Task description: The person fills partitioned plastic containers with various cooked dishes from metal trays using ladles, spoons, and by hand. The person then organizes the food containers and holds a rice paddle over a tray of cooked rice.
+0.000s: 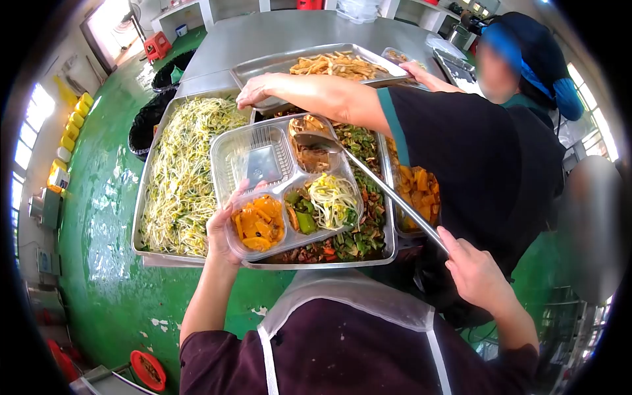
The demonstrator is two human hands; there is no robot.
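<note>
Left hand point(225, 227): fingers wrapped on the near-left corner of the clear container point(289, 184). Right hand point(477, 270): fingers closed around the handle of the metal spoon point(388, 190). Spoon head is over the container's far-right compartment, brown food there; contact unclear. Near compartments: orange food left, sprouts and green pieces right.

Container is above the green-vegetable tray point(329, 264), its left part overlapping the sprout tray point(171, 256). Orange-food tray point(411, 234) just right.

Clearance: far side tight, co-worker's forearm point(322, 95) crosses by the container's far edge, hand at the far tray's point(268, 68) near-left corner. Co-worker's torso near the handle, right. Floor point(108, 230) runs left of the sprout tray; tabletop point(283, 31) extends beyond the far tray.

Yellow jugs point(59, 176), left wall: markings too small to read.
</note>
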